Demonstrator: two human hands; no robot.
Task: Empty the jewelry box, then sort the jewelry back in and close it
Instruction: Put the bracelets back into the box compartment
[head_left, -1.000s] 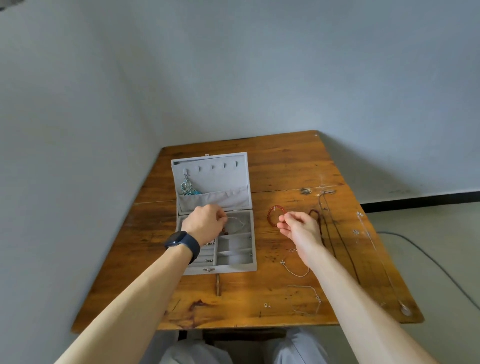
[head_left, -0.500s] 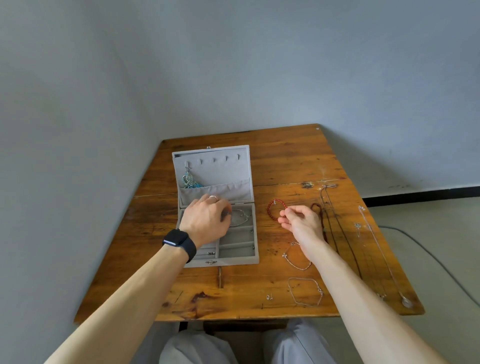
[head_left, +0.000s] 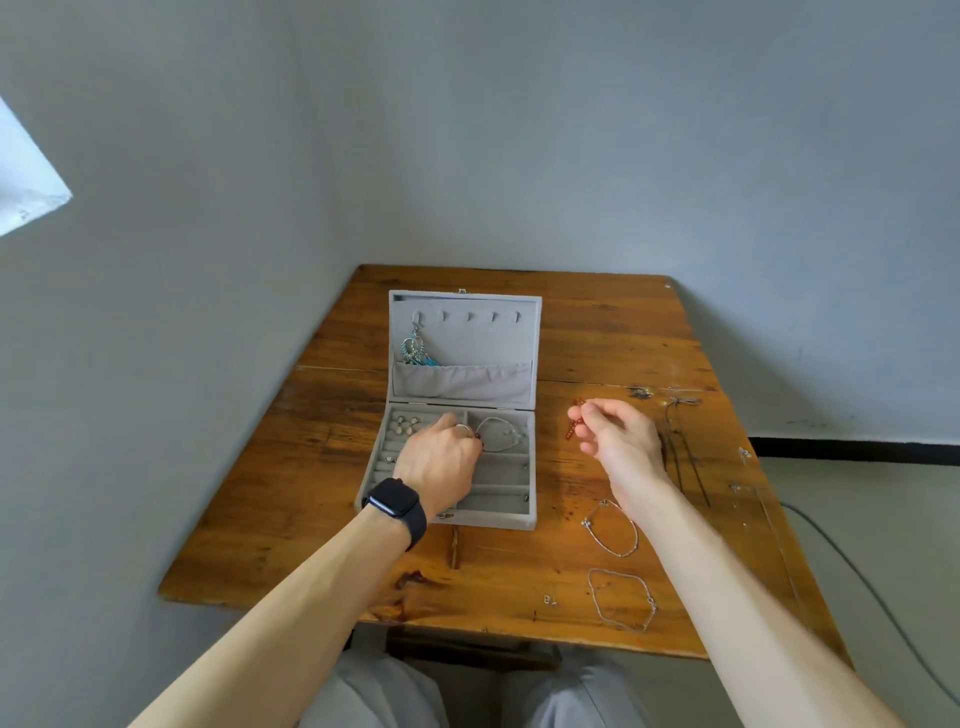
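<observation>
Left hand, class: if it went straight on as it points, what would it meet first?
Probably the silver bracelet in the far-right compartment of the jewelry box, just beyond the left hand; depth is unclear.

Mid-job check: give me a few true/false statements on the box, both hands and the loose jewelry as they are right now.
1. The lid of the jewelry box is open. True.
2. The right hand pinches a red bead bracelet. True.
3. The red bead bracelet lies in the box. False: it hangs from the right hand's grip over the table, right of the box.
4. Every lid hook carries jewelry. False: only the leftmost holds teal earrings.
5. The left hand reaches into the box tray. True.
6. No jewelry lies on the table. False: silver chains lie beside the right forearm.
</observation>
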